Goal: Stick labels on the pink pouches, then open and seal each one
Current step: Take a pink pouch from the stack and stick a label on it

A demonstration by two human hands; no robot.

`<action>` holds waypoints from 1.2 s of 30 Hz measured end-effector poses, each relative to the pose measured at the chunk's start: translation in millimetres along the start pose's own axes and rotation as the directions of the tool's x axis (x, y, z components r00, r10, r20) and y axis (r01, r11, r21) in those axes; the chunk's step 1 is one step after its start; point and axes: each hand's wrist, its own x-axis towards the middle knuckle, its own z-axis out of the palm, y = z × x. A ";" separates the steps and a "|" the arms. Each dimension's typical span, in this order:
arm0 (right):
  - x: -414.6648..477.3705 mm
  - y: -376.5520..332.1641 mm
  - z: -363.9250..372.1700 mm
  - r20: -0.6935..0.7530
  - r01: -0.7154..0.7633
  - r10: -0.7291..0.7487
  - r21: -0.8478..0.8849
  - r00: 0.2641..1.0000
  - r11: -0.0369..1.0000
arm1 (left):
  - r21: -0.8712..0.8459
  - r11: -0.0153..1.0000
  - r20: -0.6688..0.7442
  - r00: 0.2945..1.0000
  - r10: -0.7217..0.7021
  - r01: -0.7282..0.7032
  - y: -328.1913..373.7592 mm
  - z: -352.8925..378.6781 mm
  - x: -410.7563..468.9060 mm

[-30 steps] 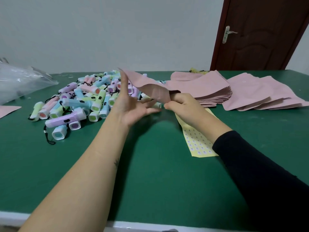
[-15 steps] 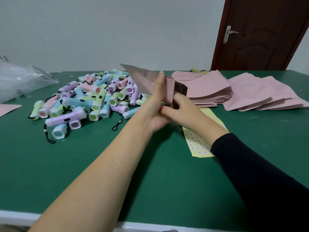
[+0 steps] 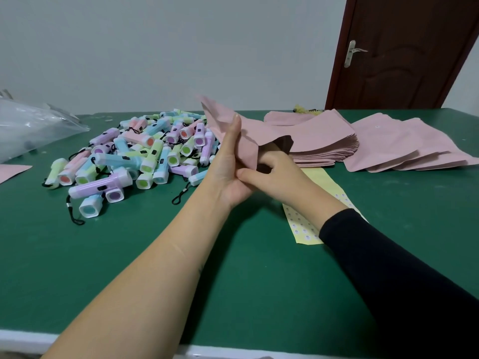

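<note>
1. Pouch (image 3: pixel 248 133) is held up off the table (image 3: pixel 129 255), over its middle and toward the far edge. It is tilted, and its mouth gapes on the right side and shows a dark lining.
2. Left hand (image 3: pixel 228 169) is flat, with fingers straight and upright, pressed against the pouch's left face. Whether its thumb hooks behind the film I cannot tell.
3. Right hand (image 3: pixel 277 174) has curled fingers at the mouth and grips the near lip, while its thumb reaches across to touch the left palm.
4. Opening looks like the step in hand, since the mouth is parted but not wide. No label shows on this pouch, though much of its face is covered.
5. Sealing would come next, I judge. That calls for both hands to move to the top edge, line the two lips up, and pinch along the strip from one end to the other. The thin film may crease if the lips sit askew.
6. Sheet (image 3: pixel 303 226) of labels lies flat, partly under the right forearm.
7. Stack (image 3: pixel 324 149) of pink pouches sits just behind the hands. A looser pile (image 3: pixel 404 146) is spread toward the far right corner, and its top pouch carries a small white dot, likely a label.
8. Torches (image 3: pixel 145 156) are heaped left of the hands, and a clear bag (image 3: pixel 33 125) lies at the far left corner.
</note>
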 end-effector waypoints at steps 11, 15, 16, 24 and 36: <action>-0.4 -1.4 2.4 0.027 -0.031 0.036 -0.177 0.999 0.984 | 0.104 0.994 -0.020 0.999 0.033 -0.030 -6.8 0.2 -0.1; -2.7 -3.1 4.5 0.023 -0.004 0.007 -0.156 1.000 0.988 | 0.135 0.990 -0.019 0.998 0.052 -0.049 -6.4 -3.6 -0.2; -2.7 -4.1 4.9 0.021 0.004 -0.001 -0.151 1.000 0.989 | 0.151 0.987 -0.023 0.998 0.058 -0.054 -6.4 -5.6 -0.2; -0.2 -3.2 4.2 0.032 -0.018 0.025 -0.215 0.999 0.976 | 0.207 0.976 -0.022 0.998 -0.061 0.064 -3.7 -7.7 -2.0; -0.4 2.2 10.1 -0.023 0.092 -0.122 -0.530 0.992 0.843 | 0.085 0.995 -0.049 0.998 0.049 -0.044 2.1 -9.4 -0.1</action>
